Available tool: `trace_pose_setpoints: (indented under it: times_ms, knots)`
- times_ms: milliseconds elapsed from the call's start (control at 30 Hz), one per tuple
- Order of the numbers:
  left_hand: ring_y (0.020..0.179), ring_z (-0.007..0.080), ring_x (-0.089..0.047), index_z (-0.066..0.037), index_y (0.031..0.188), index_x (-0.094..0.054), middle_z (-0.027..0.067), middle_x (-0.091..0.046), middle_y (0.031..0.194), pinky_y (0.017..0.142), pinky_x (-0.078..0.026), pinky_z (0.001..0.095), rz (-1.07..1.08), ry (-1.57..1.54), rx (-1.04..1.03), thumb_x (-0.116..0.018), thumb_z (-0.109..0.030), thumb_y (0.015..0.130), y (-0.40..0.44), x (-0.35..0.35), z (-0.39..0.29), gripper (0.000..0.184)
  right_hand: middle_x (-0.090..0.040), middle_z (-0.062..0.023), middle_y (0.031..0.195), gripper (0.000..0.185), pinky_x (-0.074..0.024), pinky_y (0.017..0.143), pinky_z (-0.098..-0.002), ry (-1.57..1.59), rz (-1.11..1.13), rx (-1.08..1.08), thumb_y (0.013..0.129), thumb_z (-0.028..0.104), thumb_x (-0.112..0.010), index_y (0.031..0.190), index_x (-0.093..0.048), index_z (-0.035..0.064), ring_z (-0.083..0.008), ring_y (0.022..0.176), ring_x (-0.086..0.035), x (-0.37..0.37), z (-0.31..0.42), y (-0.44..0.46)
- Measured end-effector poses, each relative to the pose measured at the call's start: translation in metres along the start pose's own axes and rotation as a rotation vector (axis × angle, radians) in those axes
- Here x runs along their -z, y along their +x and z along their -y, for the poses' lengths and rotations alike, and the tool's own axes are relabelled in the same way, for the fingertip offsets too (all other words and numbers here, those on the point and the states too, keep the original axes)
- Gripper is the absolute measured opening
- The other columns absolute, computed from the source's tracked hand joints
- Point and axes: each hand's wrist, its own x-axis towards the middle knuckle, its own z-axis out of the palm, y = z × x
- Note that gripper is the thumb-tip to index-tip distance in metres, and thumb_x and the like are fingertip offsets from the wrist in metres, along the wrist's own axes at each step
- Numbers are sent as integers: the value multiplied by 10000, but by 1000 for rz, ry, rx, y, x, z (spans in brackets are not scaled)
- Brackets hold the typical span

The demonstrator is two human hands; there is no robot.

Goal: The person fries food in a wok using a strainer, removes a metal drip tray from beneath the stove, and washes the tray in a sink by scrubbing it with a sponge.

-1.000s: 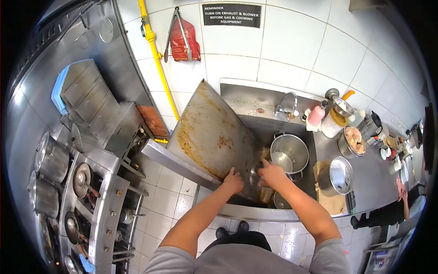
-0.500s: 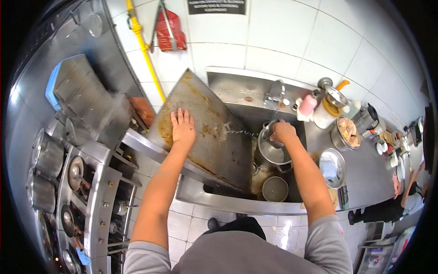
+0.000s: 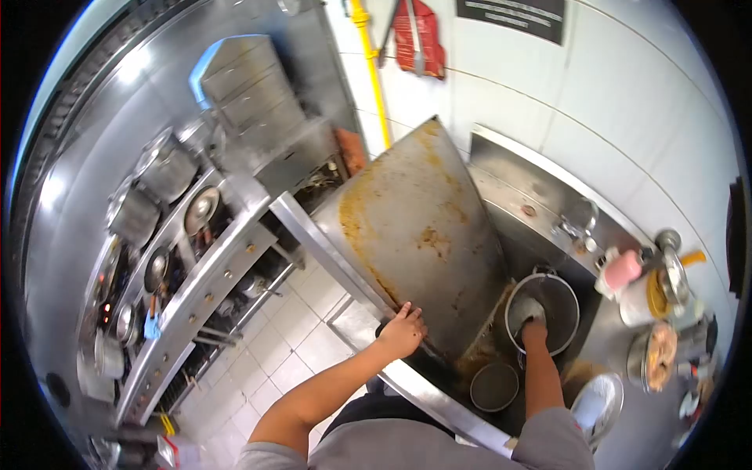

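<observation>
A large metal panel (image 3: 423, 235) with yellow-brown stains leans tilted in the sink, its lower end inside the basin. My left hand (image 3: 403, 330) rests on the panel's lower left edge, fingers spread a little. My right hand (image 3: 534, 323) reaches down into a steel pot (image 3: 576, 313) standing in the sink; its fingers are hidden at a pale, blurred patch in the pot. A smaller round container (image 3: 494, 387) sits in the basin in front of the pot. Behind them is the faucet (image 3: 578, 223).
A stove (image 3: 227, 274) with pans and pots runs along the left. Right of the sink, the counter holds a pink bottle (image 3: 623, 270), a container of food (image 3: 662, 352) and a metal pot with a pale item (image 3: 599, 403). Red-bagged tongs (image 3: 419, 39) hang on the wall.
The view has swung left. My left hand has moved from the panel's face down to its lower edge. My right hand has gone deeper into the pot.
</observation>
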Motion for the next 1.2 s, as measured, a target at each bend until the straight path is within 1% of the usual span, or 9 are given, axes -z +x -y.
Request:
trace_pose_setpoints:
  times_ms: [200, 433, 500, 600, 700, 733, 800, 933, 1200]
  knots:
    - [1235, 272, -480, -125, 1054, -674, 70, -640, 1085, 1112, -241, 494, -59, -19, 3, -507, -215, 843, -2, -3, -3, 284, -625, -211, 1082, 210, -508, 770, -458, 8, -7, 173, 872, 100, -527, 979, -674, -5, -364, 912, -620, -146, -18, 99]
    - [1279, 254, -446, -121, 1056, -672, 72, -624, 1151, 1128, -213, 492, -74, -47, 4, -502, -203, 850, 7, -17, -10, 279, -611, -263, 1128, 265, -491, 838, -421, 593, -239, 30, 653, 189, -804, 806, -657, 30, -383, 990, -618, -13, -14, 27]
    - [1302, 255, -425, -123, 1082, -668, 88, -589, 1236, 1132, -200, 497, -55, -35, 20, -492, -198, 856, 12, -17, -14, 296, -504, -260, 1303, 328, -460, 872, -435, 839, -585, 144, 630, 185, -818, 804, -608, 3, -397, 1056, -570, 7, -13, 2]
    - [1303, 269, -419, -111, 1129, -631, 110, -532, 1308, 1119, -201, 533, -22, -72, -6, -529, -210, 841, 24, -26, -21, 321, -451, -292, 1342, 335, -459, 878, -435, 885, -567, 352, 621, 186, -831, 773, -594, 4, -399, 1080, -558, 65, -12, -37]
    - [1320, 270, -400, -114, 1157, -627, 111, -512, 1339, 1124, -184, 542, 29, -84, -21, -487, -210, 868, 34, -38, -28, 335, -460, -300, 1326, 370, -472, 856, -424, 761, -233, 293, 598, 257, -849, 743, -606, 19, -384, 1073, -569, 135, 16, -95]
    - [1329, 271, -389, -117, 1173, -625, 112, -503, 1353, 1127, -172, 545, 71, -73, -22, -467, -211, 880, 36, -41, -29, 346, -563, -250, 1190, 436, -490, 772, -422, 620, -408, 478, 593, 396, -837, 731, -621, 43, -349, 955, -609, 120, 18, -92]
    - [1345, 270, -365, -121, 1201, -615, 111, -486, 1374, 1132, -160, 542, 139, -7, -59, -448, -214, 893, 37, -39, -29, 363, -601, -179, 995, 511, -489, 711, -417, 446, -201, 523, 588, 519, -793, 769, -642, 66, -325, 854, -621, 152, 52, -115]
    - [1362, 280, -329, -95, 1192, -634, 114, -416, 1442, 1138, -139, 521, 240, 143, -87, -405, -244, 931, 35, -29, -21, 379, -571, -142, 887, 549, -477, 679, -453, 291, -173, 890, 644, 632, -685, 769, -637, 100, -354, 809, -612, 204, 141, -130]
    - [1406, 312, -225, -100, 1342, -496, 107, -348, 1487, 1123, -134, 542, -8, 431, 55, -346, -258, 958, 54, 72, 98, 442, -606, -159, 916, 516, -505, 681, -429, -97, -481, 879, 566, 520, -755, 827, -687, 81, -332, 860, -636, 386, 232, -135]
